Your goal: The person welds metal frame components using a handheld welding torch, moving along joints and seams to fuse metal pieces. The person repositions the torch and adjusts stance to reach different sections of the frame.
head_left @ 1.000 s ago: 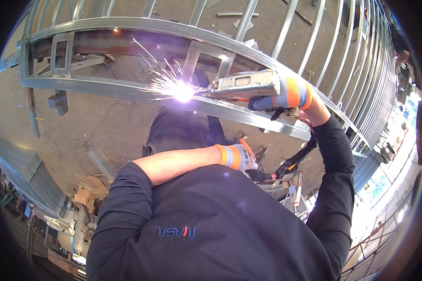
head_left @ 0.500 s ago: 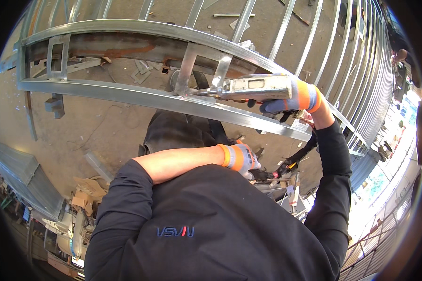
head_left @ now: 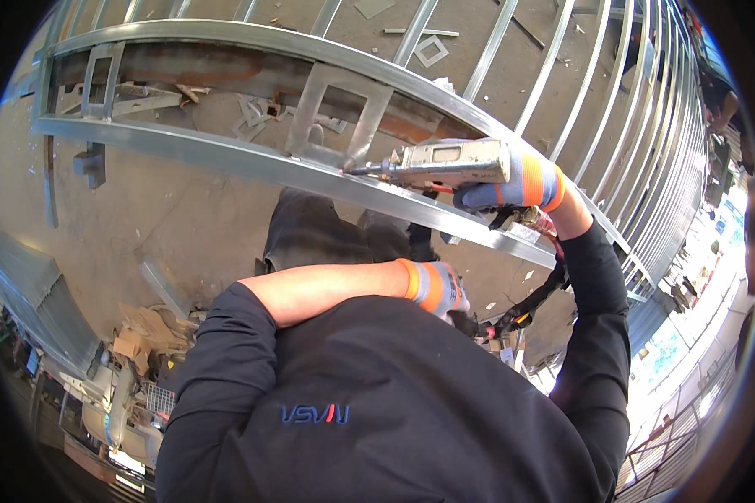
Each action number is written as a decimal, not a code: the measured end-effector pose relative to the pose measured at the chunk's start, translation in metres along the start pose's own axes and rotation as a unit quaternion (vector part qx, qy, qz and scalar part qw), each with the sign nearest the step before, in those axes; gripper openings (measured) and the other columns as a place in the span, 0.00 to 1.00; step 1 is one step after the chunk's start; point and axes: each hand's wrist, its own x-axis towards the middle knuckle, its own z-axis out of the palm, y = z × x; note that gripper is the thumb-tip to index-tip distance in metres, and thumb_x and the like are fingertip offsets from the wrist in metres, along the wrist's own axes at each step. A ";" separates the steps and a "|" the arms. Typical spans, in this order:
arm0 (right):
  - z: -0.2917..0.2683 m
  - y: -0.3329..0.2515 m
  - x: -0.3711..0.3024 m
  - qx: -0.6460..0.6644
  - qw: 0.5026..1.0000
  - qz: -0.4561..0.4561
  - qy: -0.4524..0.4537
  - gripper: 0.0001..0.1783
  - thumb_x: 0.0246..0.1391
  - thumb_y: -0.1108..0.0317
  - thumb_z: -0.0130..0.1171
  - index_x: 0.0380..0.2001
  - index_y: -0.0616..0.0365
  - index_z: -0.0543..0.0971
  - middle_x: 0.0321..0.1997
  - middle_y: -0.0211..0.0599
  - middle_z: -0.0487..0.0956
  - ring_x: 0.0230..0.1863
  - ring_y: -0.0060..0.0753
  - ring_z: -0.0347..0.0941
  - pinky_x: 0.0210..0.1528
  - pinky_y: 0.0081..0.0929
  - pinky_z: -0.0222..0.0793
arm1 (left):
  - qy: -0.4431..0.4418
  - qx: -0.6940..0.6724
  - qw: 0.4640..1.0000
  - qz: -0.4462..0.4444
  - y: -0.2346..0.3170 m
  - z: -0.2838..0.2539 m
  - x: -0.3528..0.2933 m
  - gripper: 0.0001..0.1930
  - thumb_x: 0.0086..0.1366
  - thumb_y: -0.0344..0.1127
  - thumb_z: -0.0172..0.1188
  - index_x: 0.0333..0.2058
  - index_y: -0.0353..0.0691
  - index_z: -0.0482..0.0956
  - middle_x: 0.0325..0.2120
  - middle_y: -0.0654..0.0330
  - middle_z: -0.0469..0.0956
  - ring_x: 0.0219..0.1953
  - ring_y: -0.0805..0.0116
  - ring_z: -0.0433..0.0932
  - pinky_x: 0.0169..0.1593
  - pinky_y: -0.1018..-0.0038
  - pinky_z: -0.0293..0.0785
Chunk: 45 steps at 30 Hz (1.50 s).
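My right hand, in a grey and orange glove, grips a worn pale screw gun lying sideways. Its slim nose points left and meets the long metal rail by the lower right corner of a square metal frame plate. That plate spans the gap between this rail and a parallel rail beyond it. My left hand, gloved alike, is held across my waist with curled fingers. A black-wrapped hose runs close to that hand and up toward the screw gun; the left fingertips are partly hidden.
Another square frame plate sits between the rails at left. Many parallel metal studs extend to the far right. Offcuts litter the floor. Stacked metal sections and cardboard boxes lie at left. Another person's arm shows at far right.
The screw gun's nose has shifted right along the rail, from around the plate's lower left corner to its lower right. The whole view has moved a little. My left hand stays at my waist.
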 end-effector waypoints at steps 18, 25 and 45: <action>-0.012 0.022 0.006 -0.044 0.999 0.023 -0.008 0.31 0.56 0.66 0.71 0.64 0.53 0.79 0.46 0.26 0.87 0.36 0.15 0.76 0.34 0.19 0.76 | -0.007 -0.038 0.997 -0.064 0.002 0.003 0.019 0.31 0.66 0.56 0.60 0.63 0.44 0.77 0.51 0.49 0.83 0.53 0.44 0.81 0.55 0.55 0.76; -0.012 -0.012 0.004 -0.025 0.997 0.065 -0.034 0.30 0.57 0.67 0.71 0.63 0.54 0.79 0.51 0.30 0.87 0.42 0.18 0.78 0.45 0.22 0.77 | 0.012 -0.023 0.999 -0.043 0.006 -0.003 0.017 0.30 0.65 0.53 0.60 0.61 0.42 0.77 0.47 0.50 0.84 0.50 0.45 0.82 0.52 0.54 0.77; -0.016 0.030 0.005 -0.114 0.986 -0.120 -0.009 0.33 0.53 0.66 0.72 0.63 0.57 0.79 0.55 0.38 0.85 0.49 0.28 0.79 0.55 0.27 0.74 | 0.030 -0.033 0.998 -0.039 0.004 0.000 0.021 0.27 0.67 0.52 0.61 0.58 0.39 0.79 0.40 0.49 0.85 0.45 0.44 0.84 0.47 0.50 0.78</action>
